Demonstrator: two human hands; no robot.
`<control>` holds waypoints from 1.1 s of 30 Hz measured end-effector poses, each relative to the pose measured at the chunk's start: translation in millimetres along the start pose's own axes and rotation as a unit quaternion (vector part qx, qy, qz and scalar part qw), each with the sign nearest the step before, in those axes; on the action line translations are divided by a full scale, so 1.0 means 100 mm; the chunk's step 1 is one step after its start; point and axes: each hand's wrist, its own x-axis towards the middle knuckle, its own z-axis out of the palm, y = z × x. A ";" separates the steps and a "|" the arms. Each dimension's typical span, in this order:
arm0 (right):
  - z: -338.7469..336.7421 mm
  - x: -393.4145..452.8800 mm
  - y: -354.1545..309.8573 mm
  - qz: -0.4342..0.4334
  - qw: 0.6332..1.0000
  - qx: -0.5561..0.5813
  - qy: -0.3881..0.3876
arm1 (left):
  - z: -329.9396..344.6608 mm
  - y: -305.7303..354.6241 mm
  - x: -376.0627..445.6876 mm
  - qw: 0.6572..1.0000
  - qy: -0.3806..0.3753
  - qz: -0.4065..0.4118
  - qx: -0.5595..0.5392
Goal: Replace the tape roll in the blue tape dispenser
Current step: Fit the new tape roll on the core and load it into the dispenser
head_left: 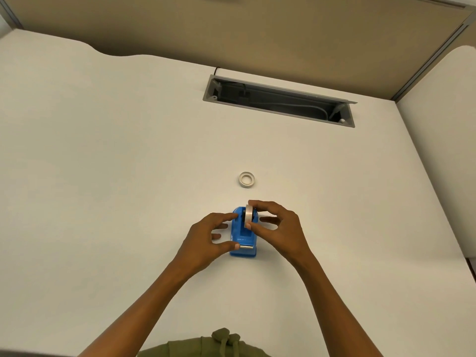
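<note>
The blue tape dispenser (pixel 243 239) stands on the white desk (pixel 128 163), its metal cutter facing me. My left hand (pixel 206 238) holds the dispenser's left side between thumb and index finger. An upright tape roll (pixel 248 217) sits in the dispenser's cradle, pinched by the thumb and index finger of my right hand (pixel 279 228). A second tape roll (pixel 246 179) lies flat on the desk a short way beyond the dispenser, apart from both hands.
An open grey cable tray (pixel 279 101) with wires is sunk into the desk at the back. Tan partition walls (pixel 257 34) border the desk behind and to the right.
</note>
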 end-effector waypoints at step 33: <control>-0.05 0.05 0.07 -0.045 0.999 0.006 0.003 | 0.13 -0.06 0.30 0.994 0.010 0.096 0.046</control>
